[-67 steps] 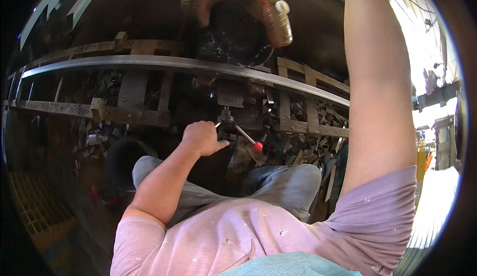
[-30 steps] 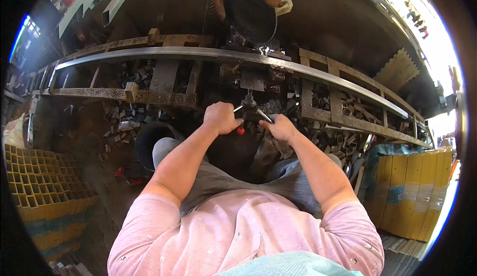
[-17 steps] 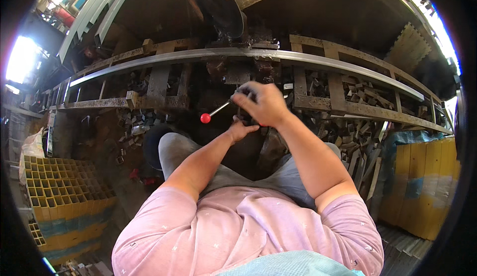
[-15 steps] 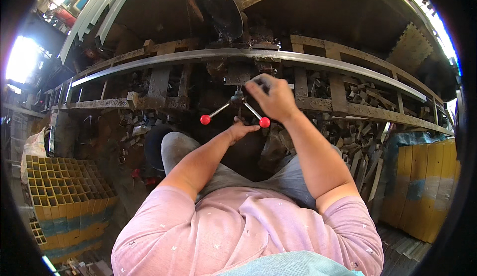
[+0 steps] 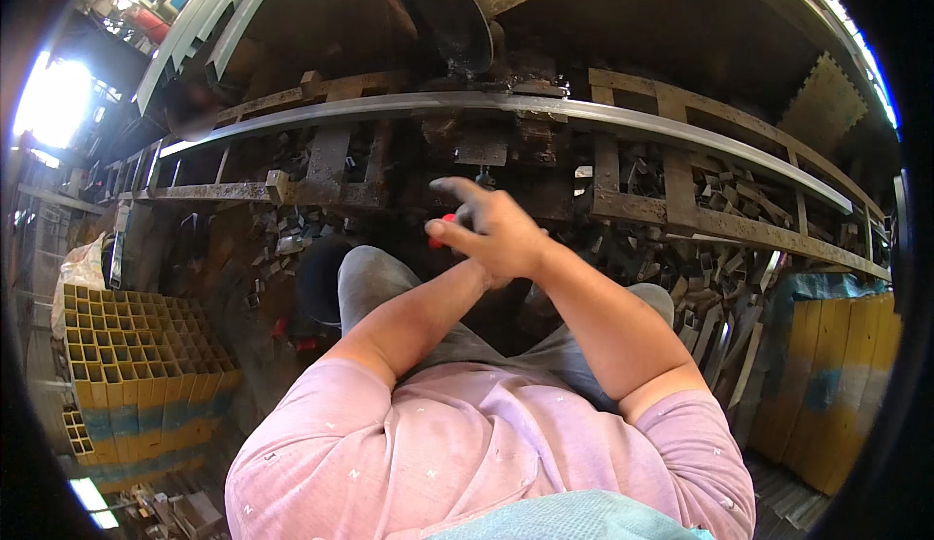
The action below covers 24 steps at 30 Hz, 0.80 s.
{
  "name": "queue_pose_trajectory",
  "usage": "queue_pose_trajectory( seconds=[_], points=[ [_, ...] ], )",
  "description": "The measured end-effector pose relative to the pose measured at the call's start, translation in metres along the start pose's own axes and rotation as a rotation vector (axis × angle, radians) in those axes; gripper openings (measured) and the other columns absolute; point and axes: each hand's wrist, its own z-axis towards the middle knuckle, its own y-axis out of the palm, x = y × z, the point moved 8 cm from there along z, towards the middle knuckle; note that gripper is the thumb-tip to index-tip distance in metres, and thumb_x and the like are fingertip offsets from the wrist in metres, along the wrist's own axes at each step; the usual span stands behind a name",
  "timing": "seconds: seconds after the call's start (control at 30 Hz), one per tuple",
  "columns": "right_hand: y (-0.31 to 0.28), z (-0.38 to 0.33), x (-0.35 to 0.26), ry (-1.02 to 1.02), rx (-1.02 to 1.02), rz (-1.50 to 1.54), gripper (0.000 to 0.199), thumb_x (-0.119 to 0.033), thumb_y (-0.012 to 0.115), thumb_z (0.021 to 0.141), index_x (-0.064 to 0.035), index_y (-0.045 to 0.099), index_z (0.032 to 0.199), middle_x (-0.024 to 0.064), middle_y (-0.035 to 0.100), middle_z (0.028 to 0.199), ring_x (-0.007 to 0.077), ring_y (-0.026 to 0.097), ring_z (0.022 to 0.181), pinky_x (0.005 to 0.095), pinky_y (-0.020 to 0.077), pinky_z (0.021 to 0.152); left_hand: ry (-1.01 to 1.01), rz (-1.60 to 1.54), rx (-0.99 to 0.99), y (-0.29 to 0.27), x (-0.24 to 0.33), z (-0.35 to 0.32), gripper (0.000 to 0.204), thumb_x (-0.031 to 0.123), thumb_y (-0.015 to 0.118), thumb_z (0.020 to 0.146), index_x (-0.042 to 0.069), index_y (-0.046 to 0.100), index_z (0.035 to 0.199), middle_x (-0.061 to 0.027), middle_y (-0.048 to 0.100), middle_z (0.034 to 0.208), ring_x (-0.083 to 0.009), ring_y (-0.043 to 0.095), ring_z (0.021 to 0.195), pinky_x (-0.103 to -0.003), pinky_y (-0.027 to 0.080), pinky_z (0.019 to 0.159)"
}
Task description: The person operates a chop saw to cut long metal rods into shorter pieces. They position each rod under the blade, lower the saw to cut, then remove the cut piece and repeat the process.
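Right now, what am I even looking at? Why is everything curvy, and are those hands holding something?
There's no robot, just a person. The camera is on their head, looking down, and its wide lens bends straight edges. The right hand is in front, thumb and pointing finger spread beside a red knob. The left hand is mostly hidden behind it, so I can't tell what it holds. Ahead, a long pale metal bar runs across a brown frame. Small cut pieces lie heaped there, and yellow square tubes are stacked at left.
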Motion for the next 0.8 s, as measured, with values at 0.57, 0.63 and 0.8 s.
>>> queue_pose_trajectory(
  seconds=[0.57, 0.63, 0.8],
  points=[
    [-0.096, -0.007, 0.051, 0.062, 0.370, 0.002, 0.038, -0.037, 0.070, 0.107, 0.0005, 0.072, 0.104, 0.0047, 0.066, 0.074, 0.0119, 0.056, 0.071, 0.0328, 0.0492, 0.069, 0.399, -0.441, 1.084, -0.229, 0.198, -0.184, 0.040, 0.040, 0.077, 0.098, 0.009, 0.068, 0.121, -0.0063, 0.074, 0.109, -0.0195, 0.068, 0.084, -0.035, 0.047, 0.063],
    [-0.096, -0.003, 0.056, 0.073, 0.352, -0.001, 0.038, -0.037, 0.070, 0.107, 0.0007, 0.072, 0.104, 0.0053, 0.067, 0.075, 0.0118, 0.057, 0.072, 0.0330, 0.0496, 0.069, 0.404, -0.484, 1.192, -0.261, 0.190, -0.182, 0.046, 0.044, 0.079, 0.096, 0.010, 0.066, 0.123, -0.0074, 0.072, 0.110, -0.0206, 0.068, 0.078, -0.032, 0.046, 0.057],
    [-0.099, 0.001, 0.070, 0.054, 0.395, -0.047, 0.035, -0.034, 0.072, 0.104, 0.0011, 0.073, 0.107, 0.0087, 0.070, 0.078, 0.0124, 0.059, 0.073, 0.0340, 0.0519, 0.071, 0.499, -0.670, 1.008, -0.282, 0.189, -0.152, 0.068, 0.042, 0.080, 0.096, 0.010, 0.049, 0.146, -0.0103, 0.062, 0.122, -0.0250, 0.070, 0.083, -0.032, 0.045, 0.053]
  ],
)
